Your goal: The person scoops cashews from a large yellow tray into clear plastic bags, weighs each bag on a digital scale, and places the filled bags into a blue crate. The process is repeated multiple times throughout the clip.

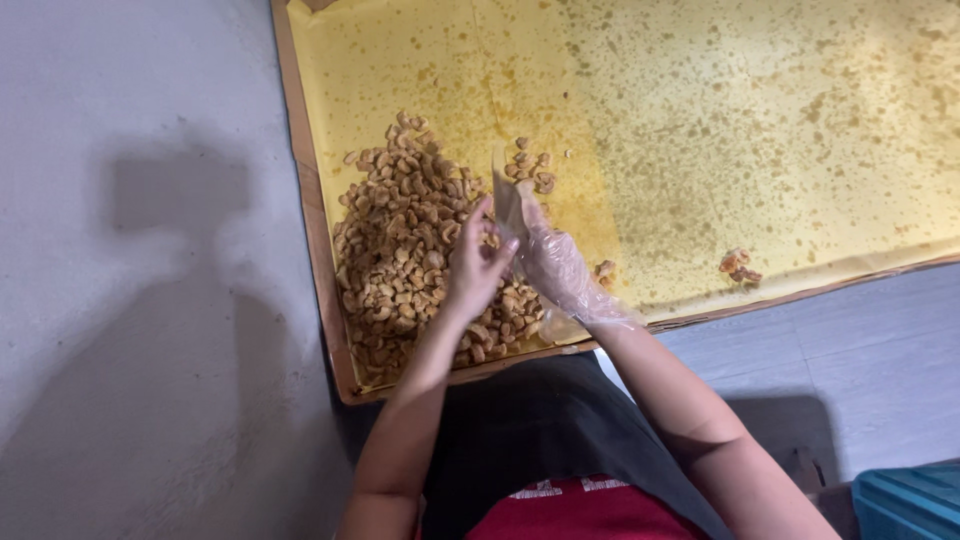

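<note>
Left hand: bare, over the nuts; fingers pinch the glove's edge near the other hand's fingertips.
Right hand: inside a clear glove, fingers narrow and straight, pointing to 11 o'clock.
Glove: its loose tip stands up above the pinch.
Nuts: heaped at the tray's 8 o'clock corner, under both hands.
Stray clump: at 3 o'clock of the hands, well apart.

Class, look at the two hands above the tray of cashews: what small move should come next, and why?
Probably the left hand pulls the loose plastic glove further onto the right hand: its end stands free above the fingers, over the cashews.
</note>
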